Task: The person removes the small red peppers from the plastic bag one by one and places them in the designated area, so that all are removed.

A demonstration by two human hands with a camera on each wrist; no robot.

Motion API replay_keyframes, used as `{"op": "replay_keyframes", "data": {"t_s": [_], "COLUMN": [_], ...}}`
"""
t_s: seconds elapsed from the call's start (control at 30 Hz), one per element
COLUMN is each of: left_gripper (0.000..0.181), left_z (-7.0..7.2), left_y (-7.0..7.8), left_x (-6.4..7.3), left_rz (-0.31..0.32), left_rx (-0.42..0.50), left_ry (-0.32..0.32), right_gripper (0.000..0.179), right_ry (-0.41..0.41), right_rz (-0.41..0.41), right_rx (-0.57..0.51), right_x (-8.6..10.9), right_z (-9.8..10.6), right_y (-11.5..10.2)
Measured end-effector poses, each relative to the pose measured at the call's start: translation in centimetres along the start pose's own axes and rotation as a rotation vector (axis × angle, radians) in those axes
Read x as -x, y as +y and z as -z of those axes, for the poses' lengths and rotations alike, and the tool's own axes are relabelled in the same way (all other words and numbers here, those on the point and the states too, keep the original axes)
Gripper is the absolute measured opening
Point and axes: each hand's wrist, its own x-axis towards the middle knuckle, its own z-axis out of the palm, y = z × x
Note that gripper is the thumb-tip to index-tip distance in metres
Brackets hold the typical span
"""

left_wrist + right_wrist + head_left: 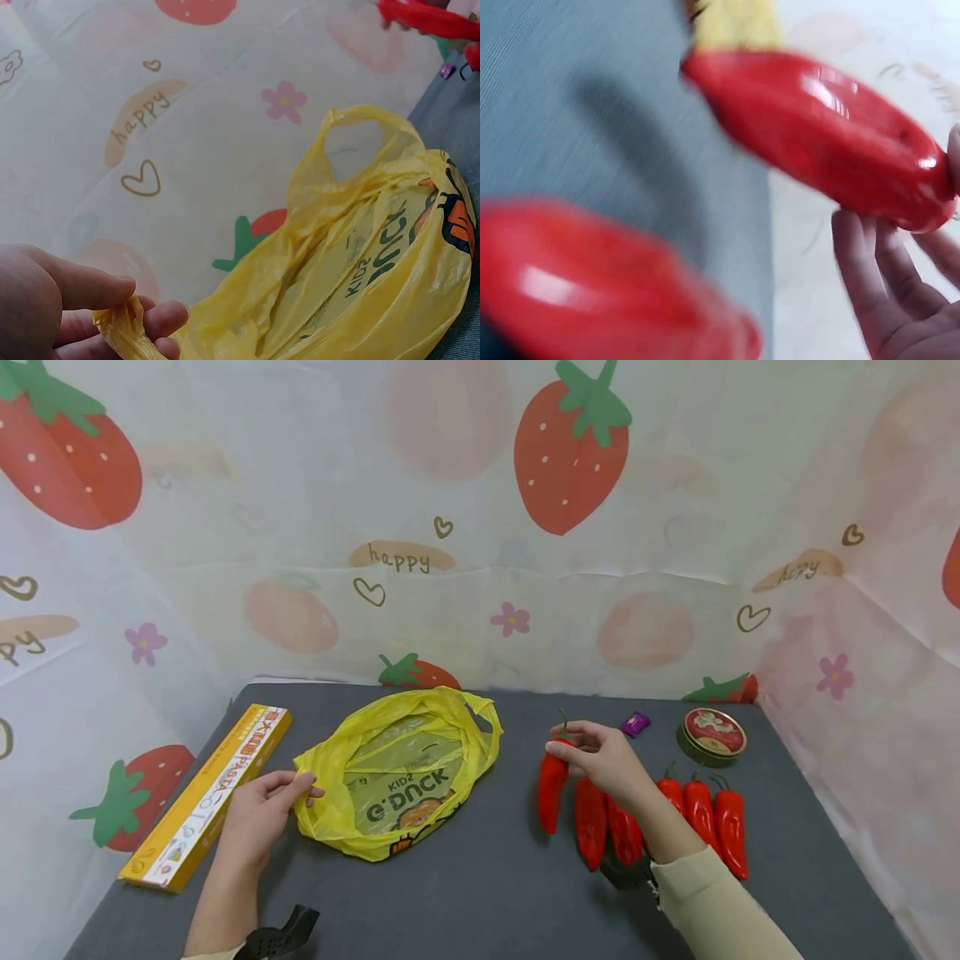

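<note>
A yellow plastic bag (pixel 330 806) lies on the dark table with its mouth spread and its inner print showing. My left hand (pixel 264 810) pinches the left edge of that bag; in the left wrist view the thumb and fingers squeeze a gathered bit of the film. Between the thumb and fingers of my right hand (pixel 600 758) hangs a red chili pepper (pixel 552 789), held near its stem end and raised off the table. Other red peppers (pixel 590 822) lie in a row beneath and beside the right forearm, which partly hides them.
A long yellow pasta box (pixel 206 793) lies along the table's left edge. At the back right are a round tin (pixel 711 737) and a small purple packet (pixel 635 724). A strawberry-printed cloth (pixel 480 468) stands behind and at both sides.
</note>
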Motion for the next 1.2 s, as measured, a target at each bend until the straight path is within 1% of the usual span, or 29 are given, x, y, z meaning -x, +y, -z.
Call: {"op": "replay_keyframes", "data": {"t_s": [0.07,0.23,0.3,0.37,0.43,0.57,0.67,0.83,0.93,1.07,1.13,1.2], "left_gripper": [0.050,0.050,0.049,0.049,0.049,0.049,0.048,0.049,0.048,0.048,0.047,0.047], "left_z": [0.0,0.0,-0.1,-0.1,-0.2,-0.2,-0.2,-0.3,-0.4,-0.4,-0.4,-0.4], "left_y": [0.0,0.2,0.2,0.2,0.2,0.2,0.1,-0.1,-0.1,0.0,0.0,0.1], "left_x": [0.0,0.1,0.1,0.2,0.2,0.2,0.1,-0.1,-0.2,-0.2,-0.2,-0.2], "left_rz": [0.002,0.012,0.017,0.020,0.019,0.017,0.019,0.023,0.026,0.026,0.026,0.023], "left_rx": [-0.003,-0.001,0.005,0.009,0.007,0.005,0.009,0.018,0.019,0.007,-0.002,-0.011], "left_ry": [0.000,-0.004,-0.005,-0.005,-0.003,0.002,0.000,-0.004,-0.008,-0.007,-0.004,-0.001], "right_gripper": [0.049,0.039,0.038,0.038,0.041,0.041,0.044,0.052,0.053,0.054,0.057,0.061], "right_ry": [0.000,0.031,0.047,0.054,0.049,0.023,0.010,0.015,0.024,0.041,0.033,0.007], "right_rz": [0.005,0.076,0.105,0.108,0.095,0.027,-0.011,-0.012,-0.005,0.012,0.023,0.037], "right_rx": [0.130,0.423,0.520,0.583,0.619,0.634,0.649,0.719,0.766,0.790,0.806,0.827], "right_x": [-0.1,-0.3,-0.4,-0.7,-1.0,-1.5,-1.7,-1.6,-1.3,-0.9,-0.6,-0.4], "right_z": [0.1,-0.1,-0.2,-0.4,-0.5,-0.7,-0.8,-0.8,-0.7,-0.8,-0.9,-1.0], "right_y": [0.7,2.0,2.3,2.4,2.6,2.8,2.8,2.5,2.3,2.0,1.8,1.7]}}
